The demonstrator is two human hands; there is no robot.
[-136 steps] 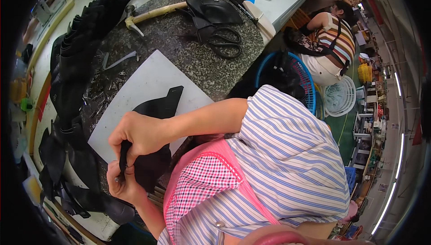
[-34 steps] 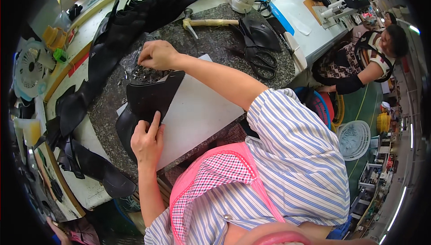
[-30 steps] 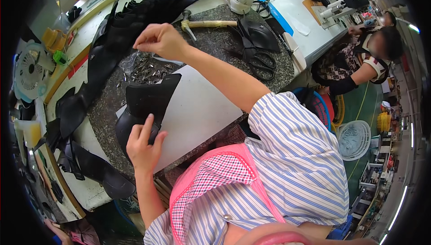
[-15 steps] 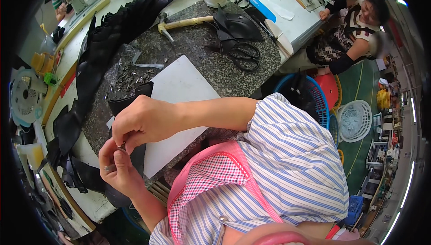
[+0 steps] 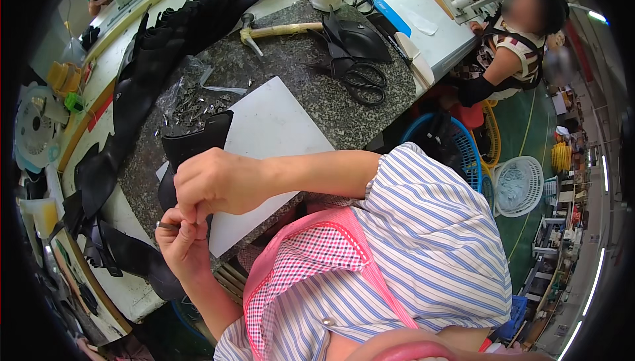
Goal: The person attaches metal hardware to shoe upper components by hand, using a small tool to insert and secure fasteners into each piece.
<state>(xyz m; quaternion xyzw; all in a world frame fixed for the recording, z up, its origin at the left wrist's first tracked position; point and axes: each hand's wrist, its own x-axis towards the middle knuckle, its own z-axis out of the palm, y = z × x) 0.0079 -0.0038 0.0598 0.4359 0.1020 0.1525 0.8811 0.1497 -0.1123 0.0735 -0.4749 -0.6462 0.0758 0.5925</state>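
Observation:
My right hand (image 5: pixel 221 179) and my left hand (image 5: pixel 187 248) meet over the near left of the stone slab (image 5: pixel 291 50), fingertips pinched together. What they hold is mostly hidden; a small dark band (image 5: pixel 169 226) shows at the left fingers, and I cannot tell whether it is a ring or a held piece. Just beyond my right hand lies a black leather-like piece (image 5: pixel 198 137), beside a white board (image 5: pixel 278 129) under my right forearm. Small metal fittings (image 5: pixel 198 111) lie loose by a clear plastic bag (image 5: pixel 188 80).
A hammer (image 5: pixel 281 31), black scissors (image 5: pixel 365 84) and black cut pieces (image 5: pixel 357 40) lie on the slab's far part. Overlapping black pieces (image 5: pixel 159 50) line its left. At right stand a blue basket (image 5: pixel 471 156), a white basket (image 5: pixel 519 185) and a co-worker (image 5: pixel 516 50).
My hands have shifted slightly right and the left fingers have curled in closer beneath the right ones. A small dark metal piece seen between the fingertips is now covered. The co-worker has turned and leaned.

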